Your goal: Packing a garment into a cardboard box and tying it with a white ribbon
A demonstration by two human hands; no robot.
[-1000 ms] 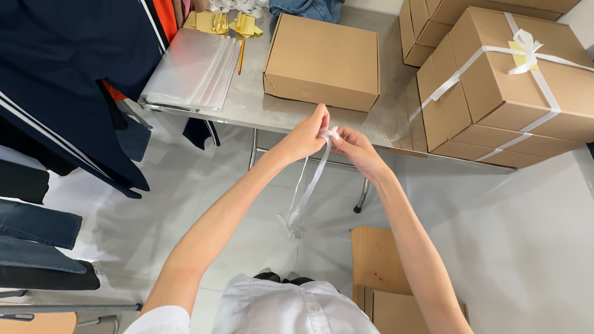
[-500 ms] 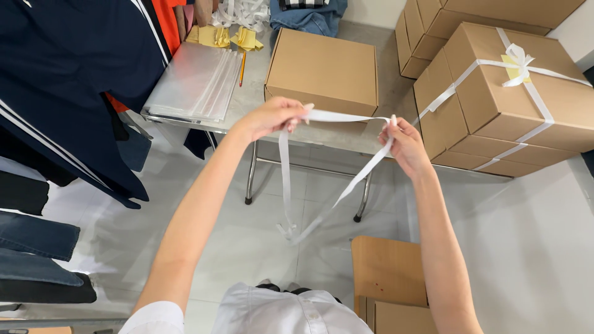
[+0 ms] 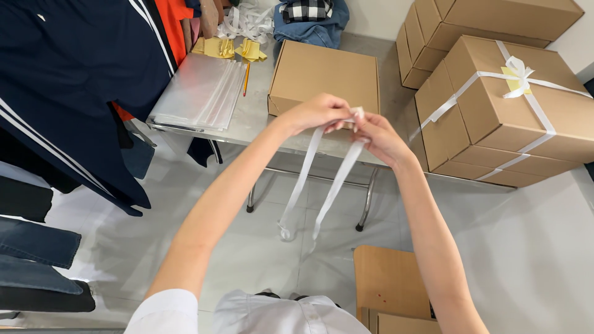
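Hands have closed together, left hand (image 3: 318,113) and right hand (image 3: 377,137) pinching white ribbon (image 3: 334,179) before brown box (image 3: 325,71).

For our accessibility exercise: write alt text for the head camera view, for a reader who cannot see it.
Two bare hands, left hand and right hand, meet and pinch a white flat ribbon whose two strands hang down. Behind them a plain brown cardboard box sits on a grey metal table.
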